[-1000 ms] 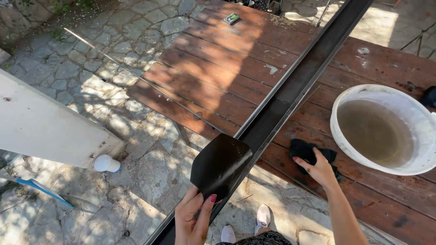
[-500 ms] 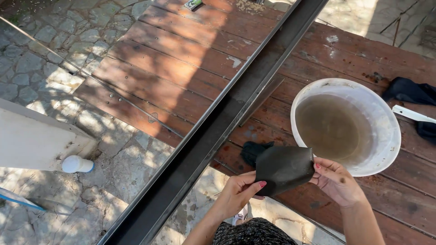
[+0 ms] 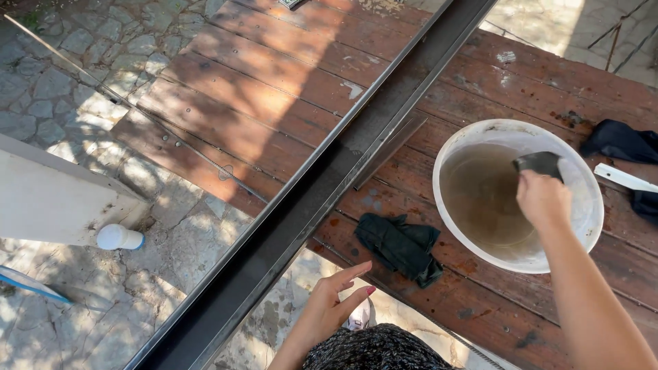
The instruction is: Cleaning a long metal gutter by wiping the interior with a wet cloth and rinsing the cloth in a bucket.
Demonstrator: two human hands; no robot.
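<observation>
My right hand (image 3: pixel 543 199) is over the white bucket (image 3: pixel 452 147) of murky brown water, shut on a dark sheet of sandpaper (image 3: pixel 539 164) that dips into it. My left hand (image 3: pixel 334 305) hovers open below the table's near edge, fingers spread, holding nothing. It is nearest to a crumpled dark green cloth (image 3: pixel 401 246) lying on the red-brown wooden table (image 3: pixel 274 89). A long dark metal beam (image 3: pixel 322 185) runs diagonally across the table between the two hands' sides.
A dark cloth (image 3: pixel 620 140) and a white stick (image 3: pixel 627 178) lie at the table's right edge. On the stone paving to the left are a white slab (image 3: pixel 48 195), a small white bottle (image 3: pixel 118 238) and a blue-edged object (image 3: pixel 27 284).
The dark sheet went from both hands near the cloth into my right hand over the bucket. My left hand let go and dropped back, open.
</observation>
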